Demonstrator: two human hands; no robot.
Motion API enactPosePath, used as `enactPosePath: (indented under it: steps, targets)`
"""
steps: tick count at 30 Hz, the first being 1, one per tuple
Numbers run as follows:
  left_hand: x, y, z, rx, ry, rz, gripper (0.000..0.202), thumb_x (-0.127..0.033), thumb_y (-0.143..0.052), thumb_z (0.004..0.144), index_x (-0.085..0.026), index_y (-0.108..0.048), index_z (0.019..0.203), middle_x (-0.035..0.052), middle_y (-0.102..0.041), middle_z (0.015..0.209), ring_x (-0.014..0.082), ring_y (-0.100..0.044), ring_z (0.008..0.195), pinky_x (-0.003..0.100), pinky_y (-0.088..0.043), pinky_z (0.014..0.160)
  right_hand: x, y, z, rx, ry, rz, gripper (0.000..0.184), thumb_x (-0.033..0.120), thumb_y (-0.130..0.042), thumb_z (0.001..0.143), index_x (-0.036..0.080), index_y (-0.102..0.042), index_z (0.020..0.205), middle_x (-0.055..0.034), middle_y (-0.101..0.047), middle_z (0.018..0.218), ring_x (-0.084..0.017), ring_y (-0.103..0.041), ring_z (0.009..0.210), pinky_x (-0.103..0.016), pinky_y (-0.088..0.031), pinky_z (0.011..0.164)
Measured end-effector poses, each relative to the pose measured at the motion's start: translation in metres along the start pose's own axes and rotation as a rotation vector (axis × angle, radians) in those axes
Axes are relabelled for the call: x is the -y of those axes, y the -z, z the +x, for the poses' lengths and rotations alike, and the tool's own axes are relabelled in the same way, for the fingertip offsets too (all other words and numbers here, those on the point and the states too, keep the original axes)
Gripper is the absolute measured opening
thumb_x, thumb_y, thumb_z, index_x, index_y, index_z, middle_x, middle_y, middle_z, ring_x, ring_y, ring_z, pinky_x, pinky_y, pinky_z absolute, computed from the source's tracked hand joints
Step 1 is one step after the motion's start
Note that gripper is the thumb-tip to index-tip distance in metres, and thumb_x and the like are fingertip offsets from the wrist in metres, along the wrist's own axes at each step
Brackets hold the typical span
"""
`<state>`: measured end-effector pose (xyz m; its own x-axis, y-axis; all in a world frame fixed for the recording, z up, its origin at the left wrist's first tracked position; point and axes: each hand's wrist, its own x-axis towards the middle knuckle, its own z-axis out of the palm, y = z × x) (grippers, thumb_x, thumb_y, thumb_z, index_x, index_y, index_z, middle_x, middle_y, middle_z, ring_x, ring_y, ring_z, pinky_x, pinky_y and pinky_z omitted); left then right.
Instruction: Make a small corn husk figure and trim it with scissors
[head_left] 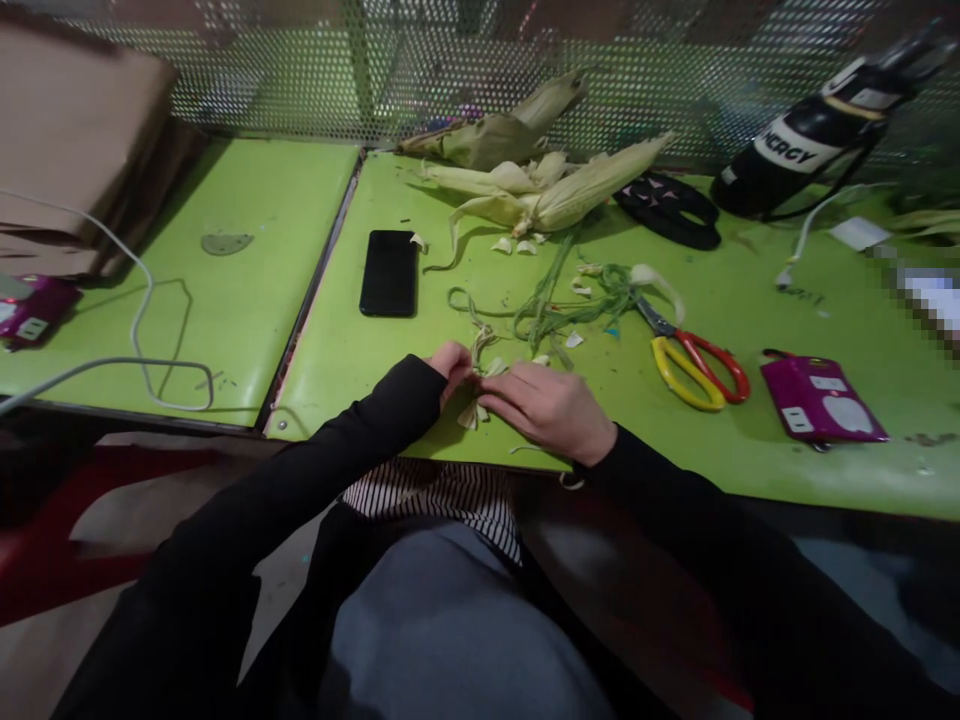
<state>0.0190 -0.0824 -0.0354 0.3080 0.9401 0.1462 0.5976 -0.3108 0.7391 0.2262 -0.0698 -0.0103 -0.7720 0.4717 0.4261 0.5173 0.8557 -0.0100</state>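
Observation:
Near the front edge of the green table, my left hand (pixel 451 366) pinches a small bundle of pale corn husk pieces (pixel 471 414). Close against it, my right hand (pixel 544 402) has its fingers closed on the same bundle from the right. Husk ends stick out above and below the fingertips; the middle of the bundle is hidden. Just beyond my hands lies a tangle of green strands (pixel 541 310). Scissors (pixel 697 365) with one yellow and one red handle rest to the right, their blades touching the strands.
Large dried corn husks (pixel 577 195) lie at the back by a perforated metal screen (pixel 285 75). A black phone (pixel 388 273) is left of centre. On the right are a black tape roll (pixel 671 212), a black bottle (pixel 802 140) and a purple pouch (pixel 825 398). Brown paper bags (pixel 75 130) stand left.

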Motion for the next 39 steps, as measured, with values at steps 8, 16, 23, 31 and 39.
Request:
enactPosePath:
  steps: [8, 16, 23, 31, 39]
  targets:
    - [0.001, 0.0, 0.008, -0.015, 0.113, -0.443, 0.01, -0.027, -0.048, 0.094, -0.02, -0.044, 0.087, -0.0001, -0.068, 0.069, 0.0063, -0.048, 0.042, 0.019, -0.036, 0.043, 0.004, -0.006, 0.0, 0.024, -0.001, -0.075, 0.029, 0.026, -0.048, 0.099, 0.015, -0.07, 0.083, -0.0041, -0.068, 0.069, -0.014, -0.056, 0.061, -0.028, -0.033, 0.055]
    - [-0.013, 0.006, 0.01, 0.091, 0.261, -0.786, 0.015, -0.025, -0.042, 0.096, -0.022, -0.035, 0.083, -0.0008, -0.064, 0.067, 0.0082, -0.051, 0.044, 0.018, -0.032, 0.036, 0.003, -0.008, -0.006, -0.052, -0.292, 0.218, 0.024, 0.031, -0.053, 0.097, 0.017, -0.07, 0.089, -0.0032, -0.072, 0.072, -0.013, -0.06, 0.058, -0.026, -0.04, 0.057]
    - [0.005, -0.004, 0.008, 0.018, 0.074, -0.399, 0.015, -0.03, -0.045, 0.094, -0.02, -0.045, 0.082, -0.0054, -0.053, 0.052, 0.0076, -0.04, 0.042, 0.021, -0.03, 0.045, 0.002, -0.007, -0.014, -0.008, -0.261, 0.195, 0.021, 0.027, -0.052, 0.098, 0.018, -0.07, 0.097, -0.0047, -0.077, 0.084, -0.015, -0.068, 0.07, -0.027, -0.046, 0.064]
    - [0.002, 0.003, 0.008, -0.002, 0.062, -0.398, 0.015, -0.03, -0.047, 0.093, -0.02, -0.044, 0.081, -0.0058, -0.052, 0.051, 0.0065, -0.04, 0.04, 0.022, -0.03, 0.045, -0.002, -0.009, -0.019, -0.035, -0.244, 0.17, 0.021, 0.029, -0.054, 0.097, 0.018, -0.072, 0.097, -0.0048, -0.078, 0.086, -0.016, -0.07, 0.069, -0.028, -0.05, 0.064]
    - [-0.073, 0.041, 0.033, 0.126, 0.113, -0.734, 0.023, -0.036, -0.05, 0.097, -0.02, -0.04, 0.083, -0.0019, -0.064, 0.064, 0.0045, -0.05, 0.042, 0.016, -0.032, 0.037, 0.006, 0.024, 0.002, -0.226, -0.303, 0.133, 0.028, 0.044, -0.06, 0.092, 0.019, -0.073, 0.097, -0.0047, -0.074, 0.076, -0.016, -0.064, 0.065, -0.028, -0.046, 0.06]
